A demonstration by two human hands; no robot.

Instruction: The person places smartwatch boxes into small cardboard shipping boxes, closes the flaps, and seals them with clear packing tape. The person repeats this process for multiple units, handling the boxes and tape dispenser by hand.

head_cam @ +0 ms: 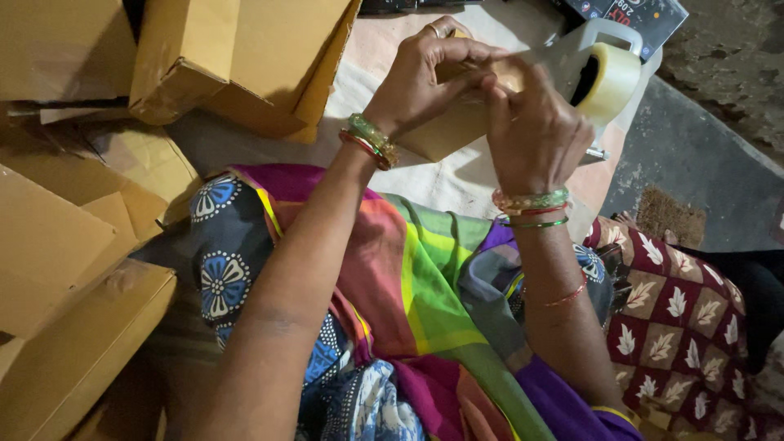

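My left hand (pixel 420 77) grips a small brown cardboard box (pixel 445 126) from above, a ring on one finger and bangles at the wrist. My right hand (pixel 535 131) holds a white tape dispenser (pixel 572 57) with a roll of clear tape (pixel 608 77) against the box's top. Both hands are raised over my lap, which is covered in multicoloured cloth. Most of the box is hidden behind my hands.
Brown cardboard boxes (pixel 237 57) are stacked at the upper left, and flattened cartons (pixel 65 269) lie at the left. A pale cloth (pixel 457 184) covers the floor ahead. A dark printed box (pixel 633 16) sits at the top right. A leaf-patterned maroon fabric (pixel 686 318) lies at my right.
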